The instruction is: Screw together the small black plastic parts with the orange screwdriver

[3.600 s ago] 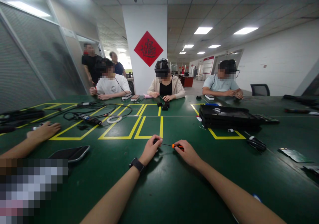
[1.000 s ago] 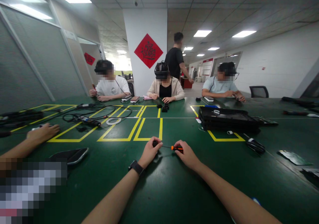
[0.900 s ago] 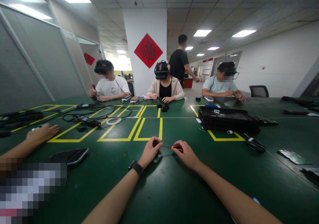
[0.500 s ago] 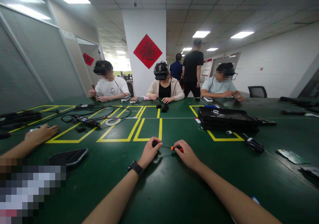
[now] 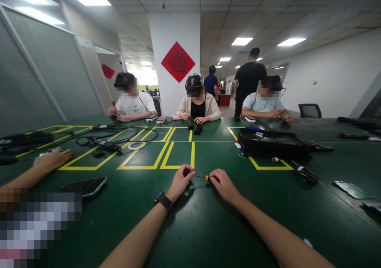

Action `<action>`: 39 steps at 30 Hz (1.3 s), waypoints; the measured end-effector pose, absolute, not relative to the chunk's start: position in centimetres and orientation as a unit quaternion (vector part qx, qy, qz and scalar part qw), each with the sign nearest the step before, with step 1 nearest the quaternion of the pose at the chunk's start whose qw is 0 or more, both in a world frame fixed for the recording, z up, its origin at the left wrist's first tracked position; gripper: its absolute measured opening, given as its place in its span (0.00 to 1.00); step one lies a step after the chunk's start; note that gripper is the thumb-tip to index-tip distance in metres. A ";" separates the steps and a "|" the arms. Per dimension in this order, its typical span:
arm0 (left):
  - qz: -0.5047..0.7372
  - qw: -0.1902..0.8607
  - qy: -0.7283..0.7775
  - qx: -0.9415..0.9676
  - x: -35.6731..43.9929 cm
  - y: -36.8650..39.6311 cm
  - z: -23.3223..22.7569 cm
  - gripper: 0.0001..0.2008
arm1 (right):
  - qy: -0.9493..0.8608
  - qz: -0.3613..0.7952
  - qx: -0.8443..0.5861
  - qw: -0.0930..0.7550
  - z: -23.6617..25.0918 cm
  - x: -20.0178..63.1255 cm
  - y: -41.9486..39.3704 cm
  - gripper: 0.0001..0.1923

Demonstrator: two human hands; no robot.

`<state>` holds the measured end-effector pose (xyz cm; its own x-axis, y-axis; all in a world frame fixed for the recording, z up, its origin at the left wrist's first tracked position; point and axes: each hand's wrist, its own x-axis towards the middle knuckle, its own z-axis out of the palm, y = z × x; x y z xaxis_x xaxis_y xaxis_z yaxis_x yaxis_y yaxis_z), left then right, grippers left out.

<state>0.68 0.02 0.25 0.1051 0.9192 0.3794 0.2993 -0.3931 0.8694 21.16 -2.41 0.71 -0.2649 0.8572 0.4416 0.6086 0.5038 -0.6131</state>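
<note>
Closed around the handle of a screwdriver [image 5: 207,178] is my right hand [image 5: 224,185]; the handle shows orange at its front and red and black between the fingers. Its thin dark shaft points left. My left hand [image 5: 179,182], with a dark watch on the wrist, pinches a small black piece [image 5: 186,172] that the fingers partly cover. The shaft's tip reaches this piece, but I cannot tell whether it sits inside it. Both hands are just above the green table [image 5: 190,224].
Black cables [image 5: 104,143] and a white ring [image 5: 136,145] lie ahead left. A stack of black cases [image 5: 270,141] stands ahead right, near a dark tool [image 5: 306,176]. A neighbour's hand [image 5: 53,159] rests at left, beyond a phone-like slab [image 5: 86,186]. Several people sit opposite.
My hands hold nearly the same pose on the screwdriver and black piece. The view has shifted slightly. In the background, a standing person in black has moved right.
</note>
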 end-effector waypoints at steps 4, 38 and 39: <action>0.491 0.316 0.456 0.672 0.6 0.0 0.3 0.09 | -0.778 0.165 -0.457 0.399 1.1 21.1 -2.7 0.05; 0.481 0.333 0.458 0.669 0.6 -0.1 0.4 0.06 | -0.777 0.164 -0.474 0.380 1.1 21.1 -2.9 0.07; 0.481 0.334 0.460 0.667 0.6 -0.2 0.4 0.06 | -0.775 0.169 -0.476 0.379 1.1 21.0 -2.9 0.08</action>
